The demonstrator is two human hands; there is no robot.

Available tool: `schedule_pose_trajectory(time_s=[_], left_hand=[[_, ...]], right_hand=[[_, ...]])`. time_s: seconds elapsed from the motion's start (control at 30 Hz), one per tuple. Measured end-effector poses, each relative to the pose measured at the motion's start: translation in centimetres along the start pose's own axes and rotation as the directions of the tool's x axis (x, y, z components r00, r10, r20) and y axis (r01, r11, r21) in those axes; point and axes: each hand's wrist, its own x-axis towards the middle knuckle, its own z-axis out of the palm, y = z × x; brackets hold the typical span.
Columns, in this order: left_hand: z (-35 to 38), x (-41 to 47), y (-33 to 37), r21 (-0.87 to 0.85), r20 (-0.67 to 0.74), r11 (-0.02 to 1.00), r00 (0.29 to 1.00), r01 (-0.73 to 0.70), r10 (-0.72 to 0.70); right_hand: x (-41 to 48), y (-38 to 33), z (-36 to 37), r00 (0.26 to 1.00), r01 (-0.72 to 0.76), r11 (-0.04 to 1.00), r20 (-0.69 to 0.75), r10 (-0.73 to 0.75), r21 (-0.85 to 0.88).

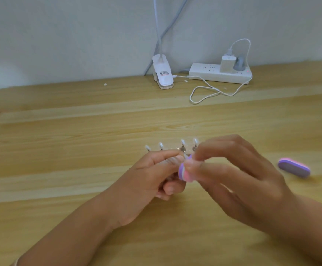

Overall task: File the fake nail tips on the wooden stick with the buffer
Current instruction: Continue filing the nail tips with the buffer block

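The nail tips [182, 142] stand in a fan above my left hand [148, 175], which grips them from below, over the desk [79, 131]. My right hand [233, 169] pinches the pink and purple buffer [184, 172] just beside one tip. A second buffer [294, 167] lies on the desk at the right.

The buffer [184, 172] is showing purple, white and pink layers; a second buffer [294, 167] is showing purple and pink. The nail tips [182, 141] are looking clear-white. The table [79, 131] is showing pale wood grain. A white power strip [204, 73] is glowing red at one light.
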Motion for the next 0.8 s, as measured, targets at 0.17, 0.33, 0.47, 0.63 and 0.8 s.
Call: schedule_pose_trajectory(time_s=[0.17, 0.33, 0.47, 0.63, 0.8], left_hand=[[0.0, 0.0, 0.1, 0.014, 0.008, 1.0, 1.0, 0.014, -0.014], [0.0, 0.0, 0.0, 0.011, 0.013, 1.0, 1.0, 0.018, -0.018], [0.0, 0.0, -0.1, 0.004, 0.009, 1.0, 1.0, 0.025, -0.025], [-0.3, 0.1, -0.2, 0.013, 0.026, 1.0, 1.0, 0.008, -0.008], [-0.2, 0.2, -0.5, 0.033, -0.024, 0.999, 0.999, 0.03, -0.029]], right_hand=[[-0.2, 0.6, -0.4, 0.999, -0.031, 1.0, -0.009, 0.031, 0.001], [-0.2, 0.6, -0.5, 1.0, -0.009, 1.0, -0.004, 0.009, -0.024], [-0.1, -0.2, -0.2, 1.0, -0.012, 1.0, -0.012, 0.012, 0.011], [-0.2, -0.1, -0.3, 0.998, -0.063, 0.997, -0.023, 0.064, 0.04], [-0.6, -0.9, 0.5, 1.0, 0.003, 0.998, 0.006, -0.003, 0.058]])
